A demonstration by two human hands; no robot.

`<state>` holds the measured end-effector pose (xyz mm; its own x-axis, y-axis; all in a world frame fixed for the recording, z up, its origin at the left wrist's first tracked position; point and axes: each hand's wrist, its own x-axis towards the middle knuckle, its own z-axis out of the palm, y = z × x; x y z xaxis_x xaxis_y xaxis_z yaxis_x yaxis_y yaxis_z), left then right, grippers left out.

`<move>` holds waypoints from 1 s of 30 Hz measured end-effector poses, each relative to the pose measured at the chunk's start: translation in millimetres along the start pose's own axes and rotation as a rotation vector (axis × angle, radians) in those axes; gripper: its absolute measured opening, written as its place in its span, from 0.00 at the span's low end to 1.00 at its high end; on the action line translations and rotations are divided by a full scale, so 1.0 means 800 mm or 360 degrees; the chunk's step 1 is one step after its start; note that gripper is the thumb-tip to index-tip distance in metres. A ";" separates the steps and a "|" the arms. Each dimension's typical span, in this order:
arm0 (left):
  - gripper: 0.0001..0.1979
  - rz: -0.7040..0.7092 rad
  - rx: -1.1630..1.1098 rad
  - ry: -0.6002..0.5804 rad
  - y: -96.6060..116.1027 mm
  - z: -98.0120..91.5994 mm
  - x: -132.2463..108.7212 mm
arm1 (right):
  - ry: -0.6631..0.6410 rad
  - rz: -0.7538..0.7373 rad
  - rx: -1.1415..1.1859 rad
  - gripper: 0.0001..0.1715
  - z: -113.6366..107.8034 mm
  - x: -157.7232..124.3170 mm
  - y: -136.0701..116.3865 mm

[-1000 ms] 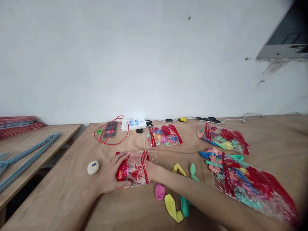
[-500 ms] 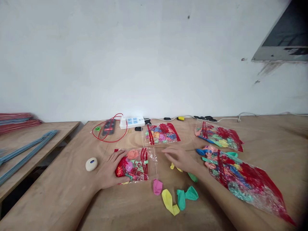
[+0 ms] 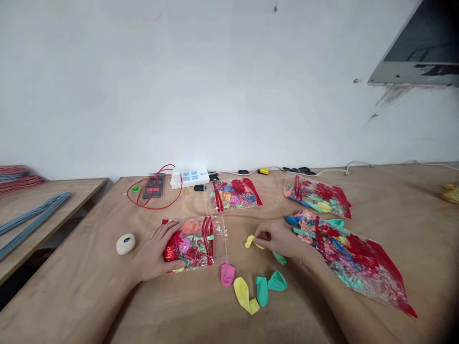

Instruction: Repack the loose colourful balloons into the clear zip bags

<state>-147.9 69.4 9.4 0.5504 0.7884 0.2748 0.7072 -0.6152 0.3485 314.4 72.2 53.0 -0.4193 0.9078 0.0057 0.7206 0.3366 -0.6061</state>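
Observation:
My left hand (image 3: 154,251) lies spread over the left end of a clear plastic bag (image 3: 219,228) with red print, thumb along its near edge and fingers on the far one. Coloured balloons show inside it. To its right, my right hand (image 3: 278,239) has thumb and forefinger pinched on a limp yellow balloon (image 3: 249,241) on the table. Part of a green balloon (image 3: 279,258) shows from beneath that hand. Closer to me lie a pink balloon (image 3: 227,274), another yellow balloon (image 3: 242,292) and green balloon pieces (image 3: 262,290), possibly one or two balloons.
More balloon bags lie at the back (image 3: 236,195), back right (image 3: 319,196) and right (image 3: 355,260). A white power strip (image 3: 193,177), a red cable (image 3: 163,208) and a blurred-out dark object (image 3: 153,186) are along the wall. A cream round case (image 3: 125,244) sits left.
My right hand has gone from loosely open to pinching the yellow balloon. My left hand stays on the bag. The whole view has shifted slightly; something yellow now shows at the right edge.

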 end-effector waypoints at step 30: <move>0.55 -0.0021 0.0002 -0.0055 0.004 -0.001 0.000 | -0.0126 -0.0163 0.0529 0.11 0.031 -0.021 -0.063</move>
<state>-145.8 67.2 11.5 0.5559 0.7960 0.2394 0.7150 -0.6048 0.3506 271.7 33.8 63.7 -0.5312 0.8469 0.0260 0.4589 0.3134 -0.8314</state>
